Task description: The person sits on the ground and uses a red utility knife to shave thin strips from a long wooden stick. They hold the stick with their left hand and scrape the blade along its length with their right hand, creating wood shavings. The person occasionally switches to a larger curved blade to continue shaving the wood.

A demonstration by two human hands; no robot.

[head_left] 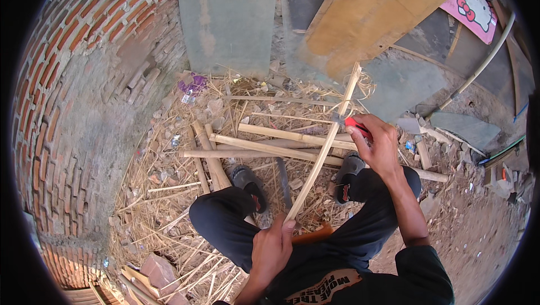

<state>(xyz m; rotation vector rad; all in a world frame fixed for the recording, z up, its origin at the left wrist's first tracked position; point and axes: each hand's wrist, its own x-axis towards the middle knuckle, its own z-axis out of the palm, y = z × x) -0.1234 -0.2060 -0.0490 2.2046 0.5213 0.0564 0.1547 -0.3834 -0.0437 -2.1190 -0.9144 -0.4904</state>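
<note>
A long split bamboo strip (315,179) slants up and away from my lap. My left hand (273,249) is closed around its near end. In my right hand (378,143) is a red-and-black handled knife (358,126), its grey blade lying across the strip's upper part. The blade's edge is too small to make out. Below the strip, several bamboo pieces (256,145) lie crossed on the ground. Between my shoes, a dark, slightly curved flat piece (284,182) looks like a blade; I cannot tell its kind.
Shavings and rubble (163,198) cover the ground around my feet. A brick wall (73,108) rises at the left. Grey boards (230,23) and a brown panel (377,18) lean at the back. A pale pipe (478,71) curves along the right. An orange object (315,234) shows between my thighs.
</note>
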